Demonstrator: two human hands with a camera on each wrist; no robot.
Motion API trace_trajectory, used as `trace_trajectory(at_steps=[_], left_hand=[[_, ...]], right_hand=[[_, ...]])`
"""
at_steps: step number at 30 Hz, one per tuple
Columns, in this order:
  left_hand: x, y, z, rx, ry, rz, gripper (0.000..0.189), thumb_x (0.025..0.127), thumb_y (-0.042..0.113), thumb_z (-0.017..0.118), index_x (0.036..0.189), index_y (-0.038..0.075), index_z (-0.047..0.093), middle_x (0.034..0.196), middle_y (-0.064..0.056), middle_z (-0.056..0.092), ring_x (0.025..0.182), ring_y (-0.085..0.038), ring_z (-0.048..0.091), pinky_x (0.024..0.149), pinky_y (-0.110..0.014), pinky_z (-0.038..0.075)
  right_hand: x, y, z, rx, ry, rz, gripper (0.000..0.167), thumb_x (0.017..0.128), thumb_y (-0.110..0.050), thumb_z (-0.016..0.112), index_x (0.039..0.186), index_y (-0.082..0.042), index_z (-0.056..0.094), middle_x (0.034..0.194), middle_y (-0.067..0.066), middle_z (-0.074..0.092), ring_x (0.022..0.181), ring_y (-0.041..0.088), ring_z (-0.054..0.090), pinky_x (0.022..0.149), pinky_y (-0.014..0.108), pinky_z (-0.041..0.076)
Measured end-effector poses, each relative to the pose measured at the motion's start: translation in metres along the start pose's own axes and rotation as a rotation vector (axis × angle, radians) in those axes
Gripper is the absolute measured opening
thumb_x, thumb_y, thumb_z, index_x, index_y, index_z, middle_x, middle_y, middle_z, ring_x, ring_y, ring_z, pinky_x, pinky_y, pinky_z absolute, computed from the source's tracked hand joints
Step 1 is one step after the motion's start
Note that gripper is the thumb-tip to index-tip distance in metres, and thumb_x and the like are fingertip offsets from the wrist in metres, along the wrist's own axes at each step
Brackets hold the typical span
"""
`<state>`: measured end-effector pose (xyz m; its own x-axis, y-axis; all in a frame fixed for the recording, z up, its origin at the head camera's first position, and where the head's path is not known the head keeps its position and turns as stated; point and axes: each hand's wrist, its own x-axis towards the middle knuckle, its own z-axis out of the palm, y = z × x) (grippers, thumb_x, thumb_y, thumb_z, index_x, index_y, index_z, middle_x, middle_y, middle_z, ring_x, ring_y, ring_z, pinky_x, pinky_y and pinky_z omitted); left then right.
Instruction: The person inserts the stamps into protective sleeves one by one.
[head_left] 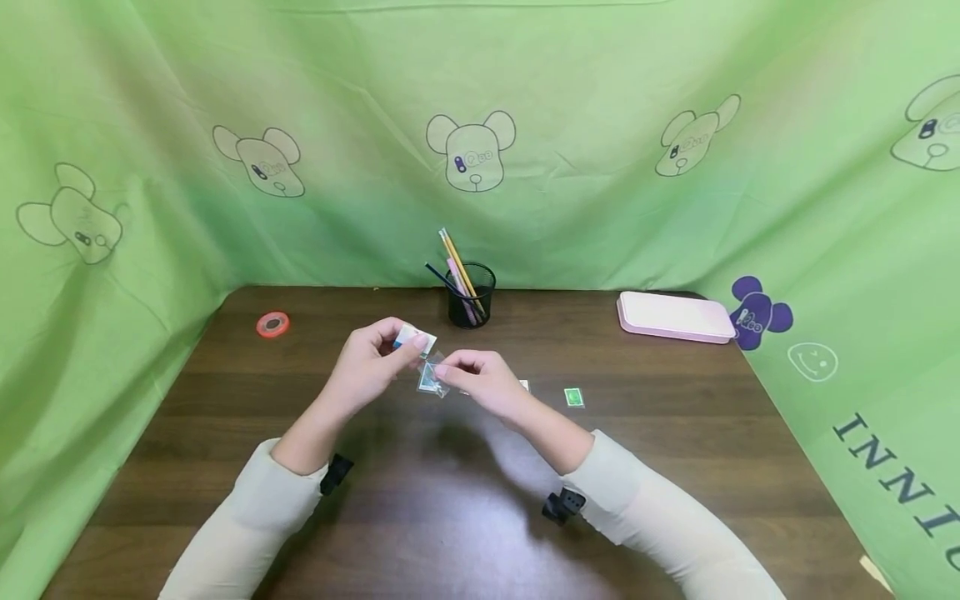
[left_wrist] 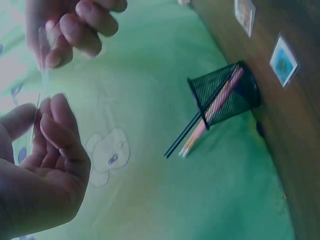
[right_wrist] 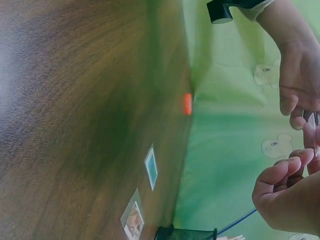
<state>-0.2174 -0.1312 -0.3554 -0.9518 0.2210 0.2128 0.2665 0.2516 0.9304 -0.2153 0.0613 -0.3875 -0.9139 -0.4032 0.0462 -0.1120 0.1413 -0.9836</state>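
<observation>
My left hand (head_left: 363, 367) pinches a small white stamp-like card (head_left: 414, 337) with blue and red on it, between thumb and fingers. Just right of it, my right hand (head_left: 483, 381) pinches a clear plastic sleeve (head_left: 437, 362) by its edge. Both are raised over the table, and in the left wrist view they stand edge-on, close together. Beneath the sleeve lies a blue stamp-like card (left_wrist: 284, 61) with a white border. A brownish picture card (right_wrist: 134, 220) in a clear sleeve rests beside it, mostly hidden by my right hand in the head view.
A green card (head_left: 573, 397) and a partly hidden white-edged one (head_left: 525, 385) lie to the right. A black mesh cup (head_left: 483, 304) of pencils stands behind. A pink-and-white case (head_left: 675, 317) sits back right, a red round object (head_left: 273, 324) back left. Green cloth surrounds the table (head_left: 225, 400).
</observation>
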Motion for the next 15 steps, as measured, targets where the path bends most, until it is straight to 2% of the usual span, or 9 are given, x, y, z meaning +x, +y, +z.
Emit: trace_trajectory(at_steps=[9, 12, 15], left_hand=[[0.002, -0.009, 0.017, -0.035, 0.069, 0.053, 0.013, 0.088, 0.014, 0.067, 0.088, 0.001, 0.064, 0.070, 0.001, 0.058, 0.058, -0.011, 0.049, 0.050, -0.022, 0.040], [0.003, -0.010, 0.020, -0.050, 0.083, 0.068, 0.011, 0.087, 0.012, 0.067, 0.088, 0.001, 0.064, 0.070, 0.002, 0.057, 0.058, -0.010, 0.049, 0.050, -0.022, 0.040], [0.003, -0.009, 0.021, -0.065, 0.066, 0.059, 0.009, 0.087, 0.009, 0.066, 0.089, 0.000, 0.064, 0.069, 0.004, 0.057, 0.057, -0.009, 0.048, 0.049, -0.021, 0.039]], right_hand=[[-0.001, 0.001, -0.005, 0.029, -0.010, 0.016, 0.019, 0.091, -0.014, 0.062, 0.095, 0.002, 0.069, 0.078, 0.007, 0.063, 0.072, 0.013, 0.050, 0.063, 0.024, 0.042], [-0.002, 0.000, -0.008, 0.032, 0.000, 0.019, 0.020, 0.091, -0.015, 0.061, 0.097, 0.003, 0.069, 0.083, 0.017, 0.065, 0.074, 0.015, 0.052, 0.066, 0.028, 0.045], [-0.002, 0.000, -0.011, 0.039, 0.008, 0.021, 0.020, 0.091, -0.014, 0.062, 0.099, 0.003, 0.069, 0.087, 0.018, 0.066, 0.076, 0.016, 0.055, 0.071, 0.036, 0.048]])
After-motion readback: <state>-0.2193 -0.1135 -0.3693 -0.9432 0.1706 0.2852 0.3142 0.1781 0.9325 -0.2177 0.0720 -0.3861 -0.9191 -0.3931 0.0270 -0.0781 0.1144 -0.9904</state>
